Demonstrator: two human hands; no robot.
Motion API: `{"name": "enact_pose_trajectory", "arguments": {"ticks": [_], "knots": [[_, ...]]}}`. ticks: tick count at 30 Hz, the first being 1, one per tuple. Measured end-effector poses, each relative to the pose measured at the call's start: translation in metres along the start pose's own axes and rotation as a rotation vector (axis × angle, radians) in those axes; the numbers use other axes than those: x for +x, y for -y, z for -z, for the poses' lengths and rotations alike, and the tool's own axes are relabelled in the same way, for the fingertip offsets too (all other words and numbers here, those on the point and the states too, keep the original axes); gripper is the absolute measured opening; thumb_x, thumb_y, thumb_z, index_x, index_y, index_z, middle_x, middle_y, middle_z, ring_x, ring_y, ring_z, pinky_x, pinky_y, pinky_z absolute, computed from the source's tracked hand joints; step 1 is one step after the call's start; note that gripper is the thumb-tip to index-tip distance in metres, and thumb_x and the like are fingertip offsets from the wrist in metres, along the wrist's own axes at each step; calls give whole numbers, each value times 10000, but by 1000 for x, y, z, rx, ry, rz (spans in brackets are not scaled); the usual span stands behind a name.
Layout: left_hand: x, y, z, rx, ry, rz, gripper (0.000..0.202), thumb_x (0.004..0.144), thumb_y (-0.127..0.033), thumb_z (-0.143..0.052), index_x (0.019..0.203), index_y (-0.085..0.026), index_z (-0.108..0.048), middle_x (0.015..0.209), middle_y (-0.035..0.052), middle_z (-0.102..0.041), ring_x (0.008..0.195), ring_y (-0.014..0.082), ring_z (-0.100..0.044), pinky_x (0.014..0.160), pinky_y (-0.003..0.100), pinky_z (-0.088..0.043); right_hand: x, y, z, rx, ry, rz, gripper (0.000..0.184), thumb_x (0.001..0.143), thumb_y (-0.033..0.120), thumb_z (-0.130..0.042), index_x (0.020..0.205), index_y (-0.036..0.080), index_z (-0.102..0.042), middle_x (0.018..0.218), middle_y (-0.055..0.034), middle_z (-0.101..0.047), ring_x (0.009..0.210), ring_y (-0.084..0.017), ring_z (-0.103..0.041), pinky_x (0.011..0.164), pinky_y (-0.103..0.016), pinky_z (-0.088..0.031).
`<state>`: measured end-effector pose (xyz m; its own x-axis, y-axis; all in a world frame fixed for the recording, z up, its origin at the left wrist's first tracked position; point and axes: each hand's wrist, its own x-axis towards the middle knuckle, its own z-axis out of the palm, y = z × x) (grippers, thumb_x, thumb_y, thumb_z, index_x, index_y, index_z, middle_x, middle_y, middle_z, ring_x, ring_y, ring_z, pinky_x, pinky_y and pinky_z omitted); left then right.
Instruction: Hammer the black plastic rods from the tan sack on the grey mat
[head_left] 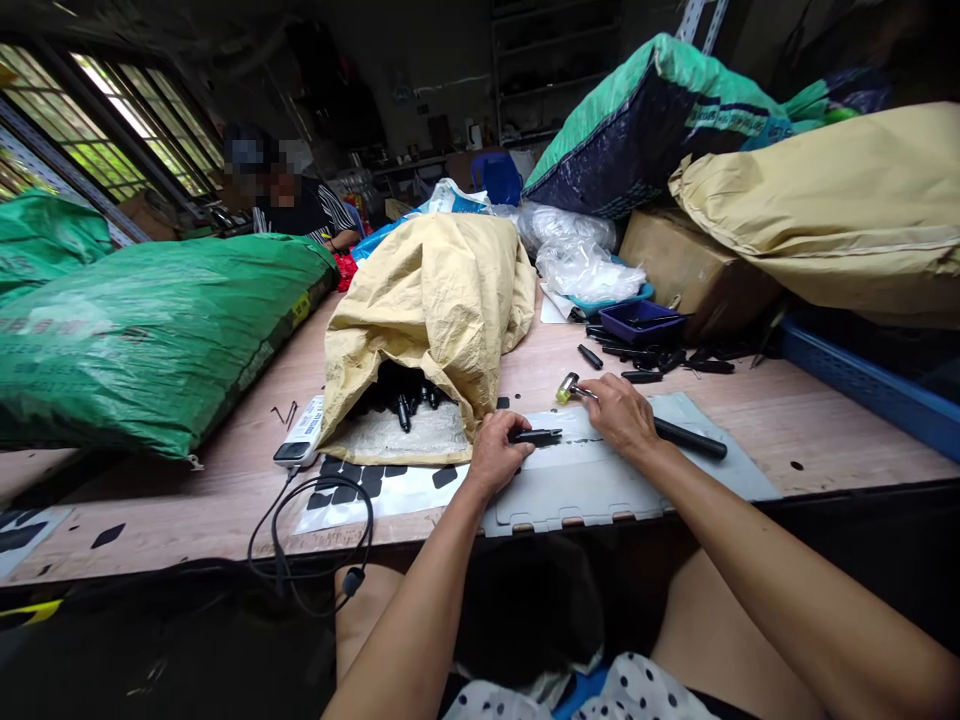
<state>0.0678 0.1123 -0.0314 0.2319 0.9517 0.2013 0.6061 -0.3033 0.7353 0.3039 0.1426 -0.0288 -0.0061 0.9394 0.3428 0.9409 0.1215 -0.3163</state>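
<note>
On the head view, my left hand (499, 450) pinches a black piece (541, 436) on the board (600, 485) by the front edge of the bench (814, 415); my right hand (621, 415) closes round a hammer (690, 438). I judge it unfinished; whether the black parts (404, 412) in the sack (442, 280) are done, I can't tell.

Slanted, dark-barred windows (105, 125): daylight pours in at upper left.
Pale pink wood-grain worktop (180, 500): soft, fairly even light.
Crumpled tan sack (450, 280): outside well lit, mouth sinking into black.
Clear, crinkled plastic bags (585, 270): white glare along the folds.
Black-handled hammer (690, 438): metal head glints.
Dark rear shelving (555, 45): detail lost in gloom.
Co-worker in dark striped top (296, 222): head masked by pixel blocks.
Bare right forearm (795, 560): stretched by wide-angle distortion toward the corner.
</note>
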Motion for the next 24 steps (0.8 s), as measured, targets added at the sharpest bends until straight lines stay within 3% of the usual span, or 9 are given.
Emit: {"name": "enact_pose_trajectory", "arguments": {"ticks": [5,14,18,20,21,24], "knots": [[-1,0,1,-24,-1,-12,239,734,-71,-718,896,-231,-648,948,3,-653,941,209,-551,851,346,-439,-7,-1,-13,-85,-56,10,311,957,241,-526,1190,225,-732,1037,-85,-657,978,-235,-531,830,-332,-362],[-1,1,0,-78,-11,-36,190,747,-114,-712,897,-218,-661,938,6,-659,917,202,-542,858,336,-431,-8,3,-13,-164,-69,17,293,948,249,-527,1159,193,-724,1063,-105,-641,1015,-250,-501,806,-341,-327],[-14,-23,13,-189,-24,-46,158,803,-220,-716,959,-205,-702,980,28,-678,941,201,-562,893,332,-437,-7,4,-13,-175,-51,1,277,948,250,-522,1130,187,-722,1080,-110,-636,1027,-252,-502,807,-343,-332],[-35,-43,21,-305,81,-39,192,837,-293,-710,1006,-203,-722,989,35,-689,938,195,-581,884,314,-449,-7,4,-13,-184,-46,3,272,953,255,-516,1119,186,-719,1079,-110,-634,1029,-253,-504,811,-345,-334],[-50,-52,22,-382,206,-22,224,848,-338,-713,1025,-202,-731,975,35,-695,912,187,-590,859,299,-460,-7,4,-13,-188,-46,4,270,956,257,-513,1117,185,-718,1078,-110,-634,1030,-254,-504,813,-346,-335],[-100,-57,6,-571,767,88,353,814,-460,-757,1050,-197,-753,864,14,-694,767,147,-587,737,251,-476,-7,5,-14,-195,-48,-2,269,958,258,-512,1121,183,-713,1084,-110,-631,1035,-255,-505,817,-348,-335]]}}
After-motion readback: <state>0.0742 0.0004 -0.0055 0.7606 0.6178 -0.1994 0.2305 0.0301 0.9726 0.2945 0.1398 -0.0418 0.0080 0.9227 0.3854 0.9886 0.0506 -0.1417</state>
